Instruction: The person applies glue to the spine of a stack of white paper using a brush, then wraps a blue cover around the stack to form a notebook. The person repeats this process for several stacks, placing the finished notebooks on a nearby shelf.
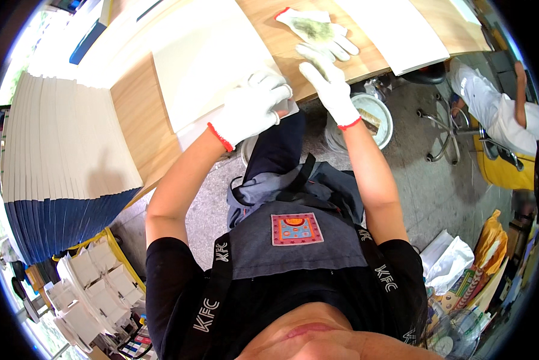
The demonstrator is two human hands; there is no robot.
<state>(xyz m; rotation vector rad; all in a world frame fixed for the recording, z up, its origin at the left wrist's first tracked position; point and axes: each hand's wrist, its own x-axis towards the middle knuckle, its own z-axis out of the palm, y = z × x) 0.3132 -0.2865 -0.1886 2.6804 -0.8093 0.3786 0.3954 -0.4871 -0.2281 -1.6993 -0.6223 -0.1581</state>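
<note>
My left hand (pixel 257 105), in a white knit glove with a red cuff, is closed at the near right corner of a large white sheet (pixel 209 57) lying on the wooden table. Its fingers curl over the sheet's edge, and a bare fingertip shows beside the glove. Above the table's front edge, my right hand (pixel 331 87), gloved the same way, is open with its fingers stretched out and its fingertips dirty. It holds nothing that I can see. Just beyond its fingertips lies a loose white glove (pixel 316 29) with a dark-stained palm; whether they touch, I cannot tell.
A tall stack of white boards with dark blue edges (pixel 71 138) stands at the left. Another white sheet (pixel 398 30) covers the table's right part. Below the table edge is a white bucket (pixel 386 117). A wheeled chair (pixel 455 129) and a seated person are at the right.
</note>
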